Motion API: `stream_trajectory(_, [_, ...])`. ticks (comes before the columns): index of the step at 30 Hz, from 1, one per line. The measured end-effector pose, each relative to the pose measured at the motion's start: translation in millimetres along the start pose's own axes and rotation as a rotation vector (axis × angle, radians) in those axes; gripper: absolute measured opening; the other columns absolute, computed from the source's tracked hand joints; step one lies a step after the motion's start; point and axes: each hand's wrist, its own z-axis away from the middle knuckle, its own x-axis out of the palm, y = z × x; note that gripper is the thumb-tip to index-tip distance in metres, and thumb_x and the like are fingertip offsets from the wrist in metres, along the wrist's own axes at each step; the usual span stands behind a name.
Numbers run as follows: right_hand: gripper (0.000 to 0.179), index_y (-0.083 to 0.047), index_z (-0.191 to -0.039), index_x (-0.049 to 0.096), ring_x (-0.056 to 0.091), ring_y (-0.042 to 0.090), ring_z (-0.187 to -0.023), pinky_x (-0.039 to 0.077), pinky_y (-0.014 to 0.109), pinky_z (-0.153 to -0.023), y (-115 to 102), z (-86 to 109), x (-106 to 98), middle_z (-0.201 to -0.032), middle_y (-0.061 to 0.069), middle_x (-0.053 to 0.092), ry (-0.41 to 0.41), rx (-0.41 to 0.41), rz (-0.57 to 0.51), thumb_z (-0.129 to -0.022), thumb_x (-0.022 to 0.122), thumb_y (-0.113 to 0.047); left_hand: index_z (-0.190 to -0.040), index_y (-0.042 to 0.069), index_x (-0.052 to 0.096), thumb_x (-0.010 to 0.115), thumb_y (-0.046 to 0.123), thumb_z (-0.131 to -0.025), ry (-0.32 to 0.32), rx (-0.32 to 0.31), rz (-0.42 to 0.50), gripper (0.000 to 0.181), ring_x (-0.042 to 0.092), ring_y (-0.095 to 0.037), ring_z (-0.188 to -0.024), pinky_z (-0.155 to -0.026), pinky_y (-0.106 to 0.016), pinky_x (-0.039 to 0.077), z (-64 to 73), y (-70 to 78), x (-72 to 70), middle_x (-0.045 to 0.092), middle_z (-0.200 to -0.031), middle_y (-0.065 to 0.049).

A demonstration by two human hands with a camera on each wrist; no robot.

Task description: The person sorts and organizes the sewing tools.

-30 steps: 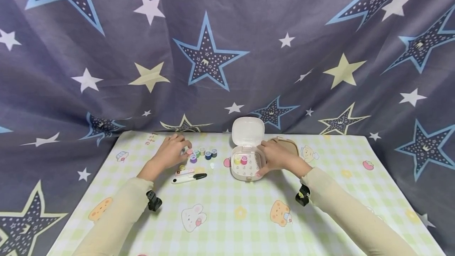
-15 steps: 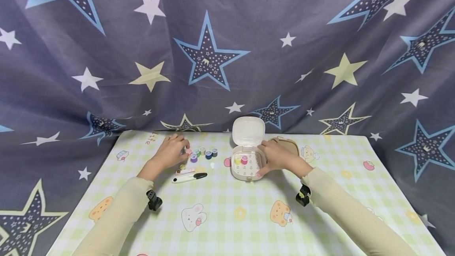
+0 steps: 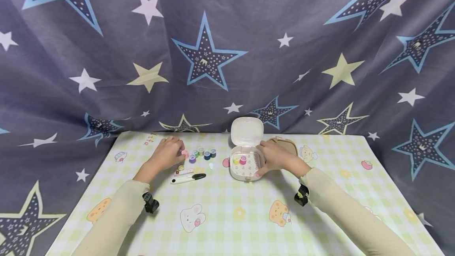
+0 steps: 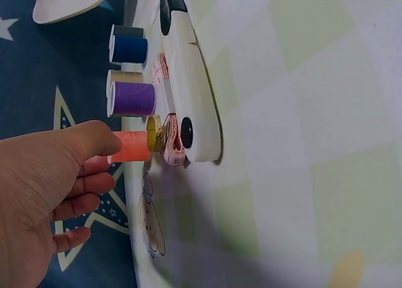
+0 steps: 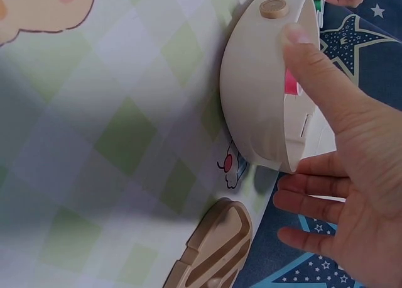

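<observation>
My left hand [image 3: 166,153] pinches a salmon-pink thread spool [image 4: 132,147] between thumb and fingers, low over the cloth. Beside it stand a purple spool [image 3: 192,159], a dark blue one [image 3: 207,155] and several others. My right hand [image 3: 278,156] grips the right side of a cream sewing box [image 3: 247,177], thumb at its front rim and fingers along the outer side. The box's white lid [image 3: 247,131] stands raised. Inside, a yellow spool [image 3: 236,160] and a pink spool [image 3: 243,160] sit on the pegged base, among bare pegs.
In front of the spools lie a white seam ripper or cutter with a black end [image 3: 188,179], a folded tape measure [image 3: 183,172] and a small yellow thimble-like piece [image 3: 181,167]. A tan tray [image 3: 287,145] lies behind my right hand. A star-patterned curtain [image 3: 227,50] hangs at the table's back edge.
My left hand has drawn slightly left with the salmon-pink spool, away from the green one beside it. My right hand and the box stay in place.
</observation>
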Motion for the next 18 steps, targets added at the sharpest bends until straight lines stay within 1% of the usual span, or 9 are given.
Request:
stream_trajectory(3, [0.1, 0.009, -0.132, 0.06, 0.061, 0.033, -0.105, 0.045, 0.049, -0.101, -0.8, 0.1, 0.1, -0.116, 0.017, 0.065, 0.002, -0.003, -0.002, -0.066, 0.088, -0.061, -0.097, 0.005, 0.069, 0.081, 0.023, -0.083, 0.019, -0.005, 0.012, 0.025, 0.055, -0.03, -0.097, -0.087, -0.052, 0.043, 1.3, -1.1, -2.8, 0.067, -0.098, -0.009])
stream_trajectory(8, [0.1, 0.009, -0.131, 0.06, 0.06, 0.033, -0.104, 0.043, 0.051, -0.103, -1.6, 0.2, 0.1, -0.114, 0.016, 0.065, 0.003, 0.0, -0.001, -0.066, 0.087, -0.061, -0.099, 0.006, 0.07, 0.081, 0.026, -0.084, 0.055, 0.01, 0.002, 0.027, 0.053, -0.029, -0.094, -0.084, -0.05, 0.042, 0.7, 1.9, -12.9, 0.069, -0.099, -0.009])
stream_trajectory(11, [0.1, 0.009, -0.131, 0.061, 0.06, 0.032, -0.102, 0.042, 0.051, -0.103, -1.6, 0.4, 0.4, -0.113, 0.016, 0.065, 0.003, 0.0, 0.004, -0.066, 0.087, -0.062, -0.099, 0.007, 0.069, 0.08, 0.027, -0.085, 0.063, 0.025, -0.009, 0.027, 0.052, -0.027, -0.092, -0.082, -0.047, 0.042, -0.4, 7.7, -20.7, 0.068, -0.098, -0.007])
stream_trajectory(14, [0.099, 0.008, -0.13, 0.061, 0.06, 0.031, -0.101, 0.042, 0.052, -0.103, -1.0, 0.2, 0.9, -0.111, 0.014, 0.065, 0.005, -0.002, 0.01, -0.066, 0.087, -0.063, -0.099, 0.008, 0.068, 0.08, 0.029, -0.085, 0.075, 0.043, -0.016, 0.028, 0.051, -0.026, -0.094, -0.084, -0.047, 0.042, -2.4, 15.8, -27.2, 0.066, -0.098, -0.006])
stream_trajectory(18, [0.099, 0.007, -0.13, 0.062, 0.06, 0.031, -0.1, 0.042, 0.052, -0.103, -0.7, 0.0, 1.3, -0.11, 0.014, 0.065, 0.006, -0.002, 0.007, -0.066, 0.087, -0.063, -0.099, 0.009, 0.065, 0.078, 0.029, -0.085, 0.089, 0.068, -0.021, 0.027, 0.05, -0.028, -0.099, -0.089, -0.049, 0.041, -5.3, 27.7, -31.9, 0.062, -0.101, -0.006])
